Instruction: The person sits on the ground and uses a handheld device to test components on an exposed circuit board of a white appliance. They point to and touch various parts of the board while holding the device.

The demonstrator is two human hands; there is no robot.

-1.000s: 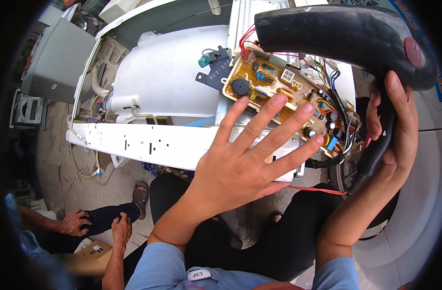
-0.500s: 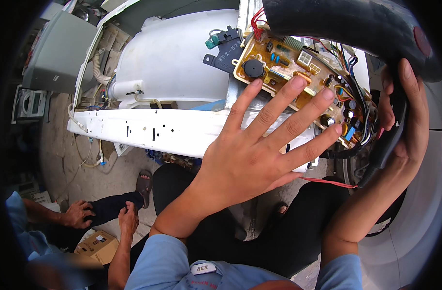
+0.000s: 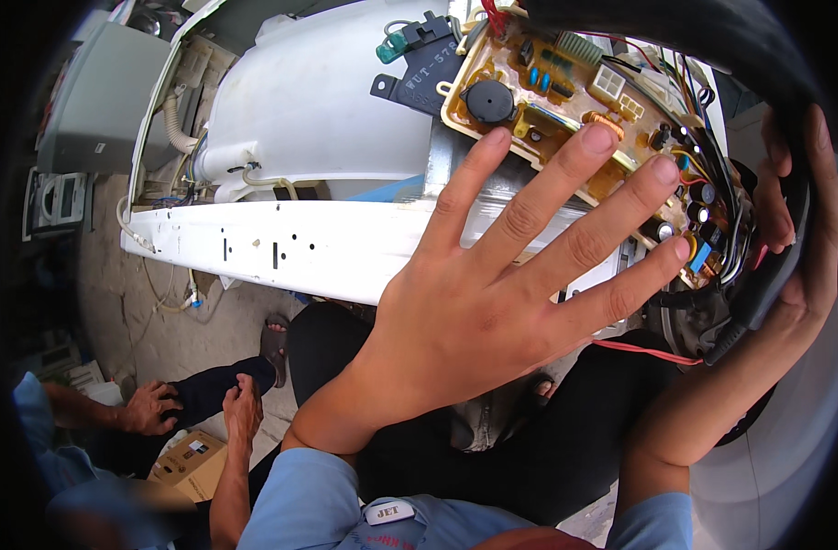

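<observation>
My left hand [image 3: 492,302] is spread flat, palm down, fingertips over the lower edge of a brown circuit board [image 3: 565,119] in a yellowish plastic tray. Whether the fingertips touch the board cannot be told. On the right, my right hand [image 3: 817,238] is wrapped round the handle of a black hair dryer [image 3: 675,32], whose thick body stretches above the board and partly leaves the view. A twisted red cord [image 3: 648,350] runs from the handle's lower end. Black and coloured wires [image 3: 726,220] bunch along the board's right side.
A white metal appliance frame [image 3: 272,247] with a large white tub [image 3: 336,101] lies across the front. A black bracket part [image 3: 428,78] sits beside the board. At lower left, a co-worker's hands [image 3: 148,408] are near a cardboard box [image 3: 194,463]. A grey cabinet [image 3: 116,92] stands far left.
The hair dryer and my right hand have shifted up and right in view. My left hand has moved slightly right, still spread. The circuit board appears a little higher and larger.
</observation>
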